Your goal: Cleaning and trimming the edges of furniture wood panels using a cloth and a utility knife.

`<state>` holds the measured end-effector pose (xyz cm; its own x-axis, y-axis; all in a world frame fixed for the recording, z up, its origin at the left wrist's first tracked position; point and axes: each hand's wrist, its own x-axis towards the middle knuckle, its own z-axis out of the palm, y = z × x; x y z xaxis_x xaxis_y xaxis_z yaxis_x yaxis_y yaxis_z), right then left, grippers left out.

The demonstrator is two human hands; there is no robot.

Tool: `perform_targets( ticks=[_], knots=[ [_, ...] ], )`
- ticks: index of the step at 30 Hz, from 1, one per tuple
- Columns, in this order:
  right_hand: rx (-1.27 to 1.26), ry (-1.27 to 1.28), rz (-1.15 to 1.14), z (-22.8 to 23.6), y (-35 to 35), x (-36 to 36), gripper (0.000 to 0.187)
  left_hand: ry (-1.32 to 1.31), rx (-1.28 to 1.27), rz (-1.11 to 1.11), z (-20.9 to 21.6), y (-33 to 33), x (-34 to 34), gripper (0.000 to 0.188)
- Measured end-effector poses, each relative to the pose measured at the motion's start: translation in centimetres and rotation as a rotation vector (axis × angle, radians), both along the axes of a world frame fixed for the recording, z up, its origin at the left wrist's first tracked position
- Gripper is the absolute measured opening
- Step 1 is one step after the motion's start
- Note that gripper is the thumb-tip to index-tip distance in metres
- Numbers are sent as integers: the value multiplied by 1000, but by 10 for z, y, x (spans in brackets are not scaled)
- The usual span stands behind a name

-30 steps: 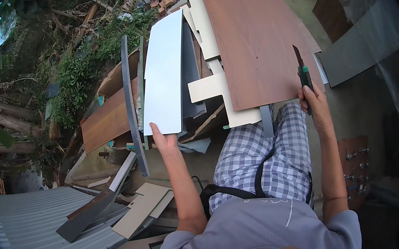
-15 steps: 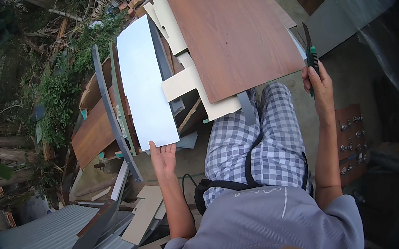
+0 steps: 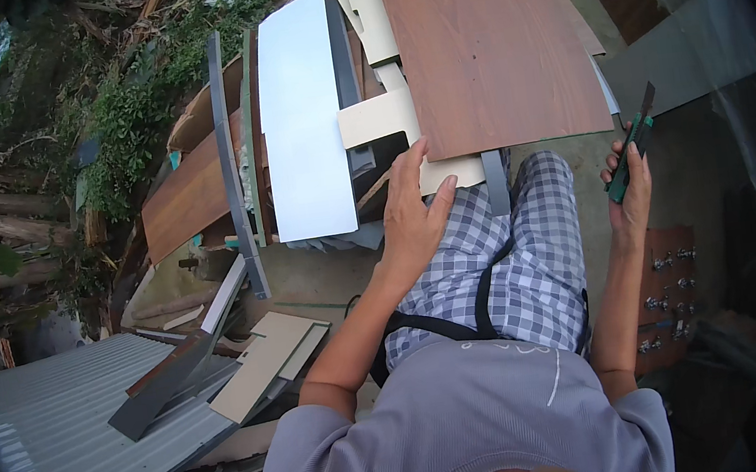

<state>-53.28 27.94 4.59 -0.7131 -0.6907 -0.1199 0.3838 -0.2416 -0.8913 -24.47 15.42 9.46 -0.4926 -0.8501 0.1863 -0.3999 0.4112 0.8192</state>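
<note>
Head view: the left hand [image 3: 413, 213], fingers spread flat and gripping nothing, rests on the cream offcut [image 3: 388, 122] at the brown panel [image 3: 491, 43] edge. The right hand [image 3: 629, 191] is closed round a green knife [image 3: 630, 148] (blade up), apart. Steadying looks in hand; cutting needs the knife brought over.

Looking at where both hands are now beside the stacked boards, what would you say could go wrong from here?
1. The right hand grips a green utility knife whose blade looks extended, so it might nick the checked trouser leg close by.
2. The left hand rests at the edge of the cream panel; fingers could be pinched if the loosely stacked boards shift.
3. The white panel leans against others and might slide.
</note>
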Motion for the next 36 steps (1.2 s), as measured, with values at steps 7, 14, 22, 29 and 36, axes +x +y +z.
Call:
perform_targets(
  ticks=[7,14,22,29,36],
  knots=[
    [60,18,23,-1,-12,24,55,-298,-467,-201,-25,-31,-83,72],
    [9,-39,35,-7,-14,19,50,-346,-498,-229,-43,-39,-116,81],
    [0,98,-32,32,-12,43,50,-326,-585,-196,-32,-33,-101,82],
    [-237,342,308,113,-20,73,46,5,-623,-66,12,-21,-30,67],
    [89,623,319,111,-40,74,40,70,-580,-37,19,-16,32,64]
  ],
)
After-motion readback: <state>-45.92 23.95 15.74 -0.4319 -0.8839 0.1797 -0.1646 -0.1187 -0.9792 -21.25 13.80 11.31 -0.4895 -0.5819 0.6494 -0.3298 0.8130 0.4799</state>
